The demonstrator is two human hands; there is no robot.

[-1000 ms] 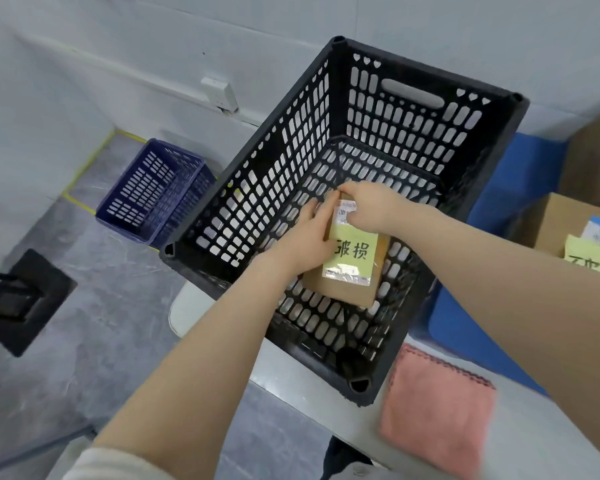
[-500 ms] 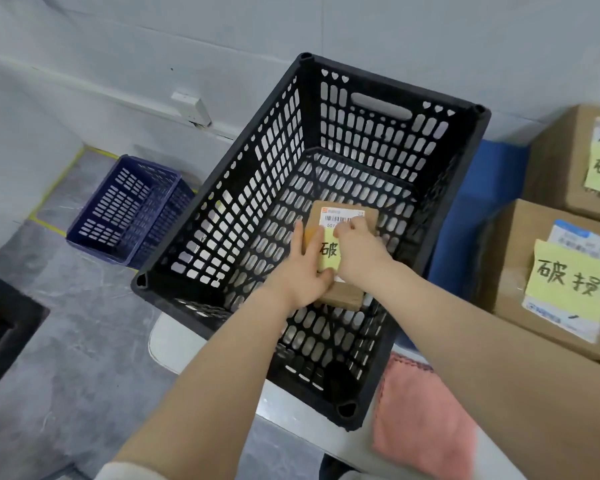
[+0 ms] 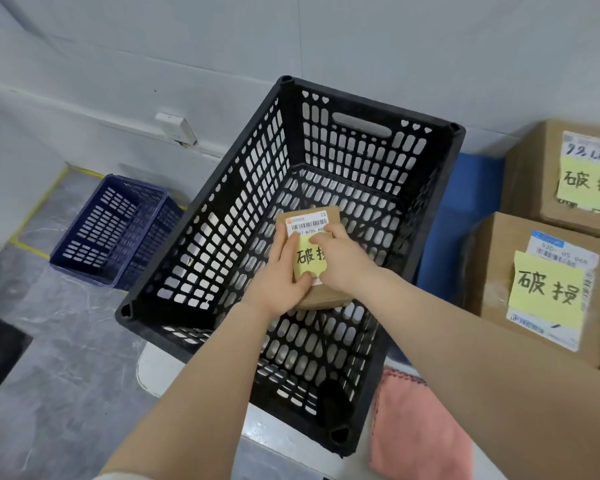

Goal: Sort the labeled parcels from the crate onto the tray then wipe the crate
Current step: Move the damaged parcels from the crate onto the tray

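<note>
1. Status. I have both hands inside the black crate [image 3: 361, 147]. The left hand [image 3: 278, 278] grips the small cardboard parcel [image 3: 307, 216] along its left edge, thumb laid over the yellow note [image 3: 309, 259]. The right hand [image 3: 343, 268] curls over the right edge. Both are closed on the parcel. It sits within the crate walls, near the middle. I cannot tell whether its underside rests on the crate floor or hangs clear of it.

2. Destination. I judge the blue surface just right of the crate to be the tray [image 3: 440, 237]. Two larger cartons [image 3: 541, 289] carrying similar notes stand there.

3. Hazards
- Wall strike: the crate's right wall stands between parcel and tray. Moving sideways before the parcel clears the rim would knock it against the wall. That could also drag the crate, whose left corner appears to overhang the table [image 3: 153, 368].
- Note loss: my thumb bears on the note, so any sliding of the thumb may peel or crease it.
- Slip: the hold is on the parcel's edges only, so loosening one hand early may let it tilt and drop.
- Crowded landing: little bare tray shows beside the cartons, and a parcel set half on an edge may topple.
- Cloth sweep: the pink cloth [image 3: 416, 427] lies beside the crate's near corner, under my right forearm, and a low swing may brush it off the table
</note>
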